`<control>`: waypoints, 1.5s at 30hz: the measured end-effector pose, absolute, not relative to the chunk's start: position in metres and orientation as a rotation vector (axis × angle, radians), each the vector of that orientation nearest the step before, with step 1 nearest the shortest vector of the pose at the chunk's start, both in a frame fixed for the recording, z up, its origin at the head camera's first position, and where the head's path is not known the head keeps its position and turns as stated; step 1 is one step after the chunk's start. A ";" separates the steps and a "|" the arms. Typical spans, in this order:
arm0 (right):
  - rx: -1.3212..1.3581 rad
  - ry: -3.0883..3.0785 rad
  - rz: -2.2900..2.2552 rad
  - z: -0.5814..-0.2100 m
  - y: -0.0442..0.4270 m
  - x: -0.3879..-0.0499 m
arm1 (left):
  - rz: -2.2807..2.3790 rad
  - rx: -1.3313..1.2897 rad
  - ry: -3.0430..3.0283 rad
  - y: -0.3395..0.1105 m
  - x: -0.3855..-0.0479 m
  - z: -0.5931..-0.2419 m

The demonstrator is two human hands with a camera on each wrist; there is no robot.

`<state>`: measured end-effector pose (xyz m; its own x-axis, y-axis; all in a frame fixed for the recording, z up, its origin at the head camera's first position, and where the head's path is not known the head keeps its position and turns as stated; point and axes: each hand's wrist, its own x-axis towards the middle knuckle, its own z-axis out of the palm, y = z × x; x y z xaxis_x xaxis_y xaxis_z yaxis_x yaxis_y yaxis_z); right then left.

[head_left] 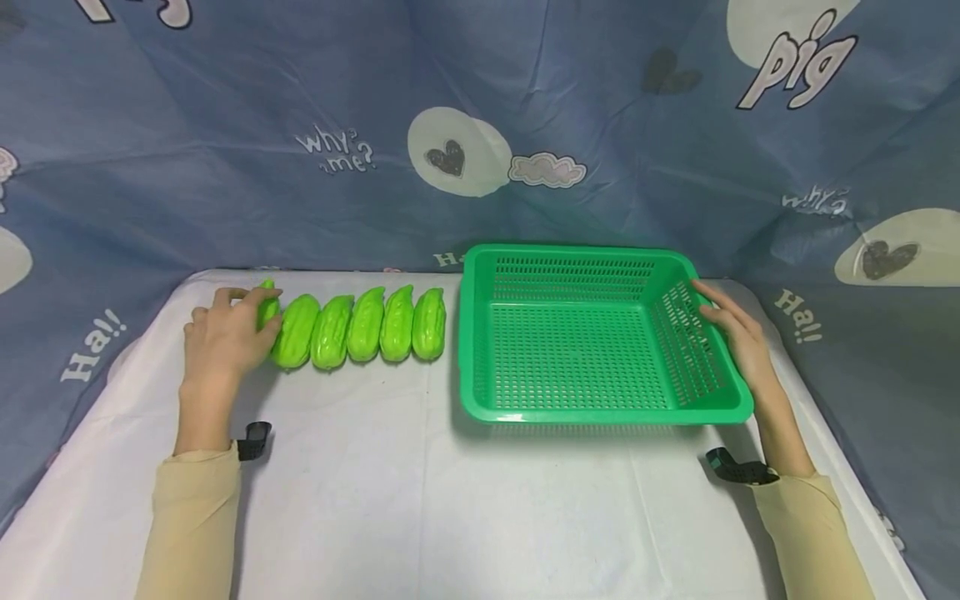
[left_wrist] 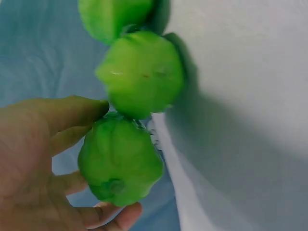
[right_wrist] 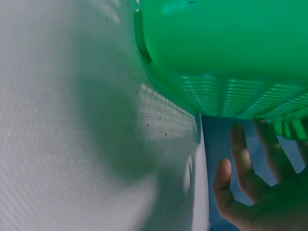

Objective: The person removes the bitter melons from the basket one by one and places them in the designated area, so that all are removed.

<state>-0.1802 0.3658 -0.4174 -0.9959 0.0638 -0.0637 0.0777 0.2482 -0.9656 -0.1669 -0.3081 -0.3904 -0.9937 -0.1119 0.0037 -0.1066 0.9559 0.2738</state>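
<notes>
Several bright green, glossy bitter melons [head_left: 366, 329] lie side by side in a row at the back left of the table. My left hand [head_left: 225, 333] is at the row's left end, thumb and fingers around the leftmost bitter melon [left_wrist: 120, 161], which it partly hides in the head view. In the left wrist view the thumb tip lies between that one and its neighbour [left_wrist: 144, 74]. To the right stands a green perforated plastic basket [head_left: 600, 417] with nothing inside. My right hand [head_left: 738, 337] touches its right rim, the fingers spread and fairly straight.
A white cloth [head_left: 360, 483] covers the table, in front of the melons and basket. Behind hangs a blue printed curtain [head_left: 300, 208], close to the table's back edge. The row's right end lies near the basket's left side.
</notes>
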 end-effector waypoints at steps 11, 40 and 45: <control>0.133 2.493 -1.902 -0.417 0.365 -0.182 | -0.487 0.161 -3.126 -0.317 -0.173 -0.406; 0.130 2.540 -1.826 -0.418 0.367 -0.182 | -0.589 0.148 -3.190 -0.332 -0.161 -0.392; 0.127 2.534 -1.834 -0.418 0.367 -0.181 | -0.592 0.136 -3.180 -0.334 -0.163 -0.394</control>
